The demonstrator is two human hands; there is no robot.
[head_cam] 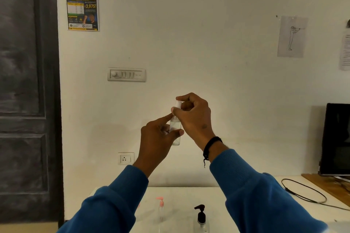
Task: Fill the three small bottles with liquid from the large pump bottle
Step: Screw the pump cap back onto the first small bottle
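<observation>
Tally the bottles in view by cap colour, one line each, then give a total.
White cap: 1, the small clear bottle held up in both hands
Pink pump: 1, on the table
Black pump: 1, on the table
Total: 3

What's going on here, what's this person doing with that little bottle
A person in blue sleeves holds a small clear bottle up in front of the wall. The left hand grips its body while the right hand pinches the white cap on top. Below, on the white table, stand a pink-pump bottle and a black-pump bottle.
</observation>
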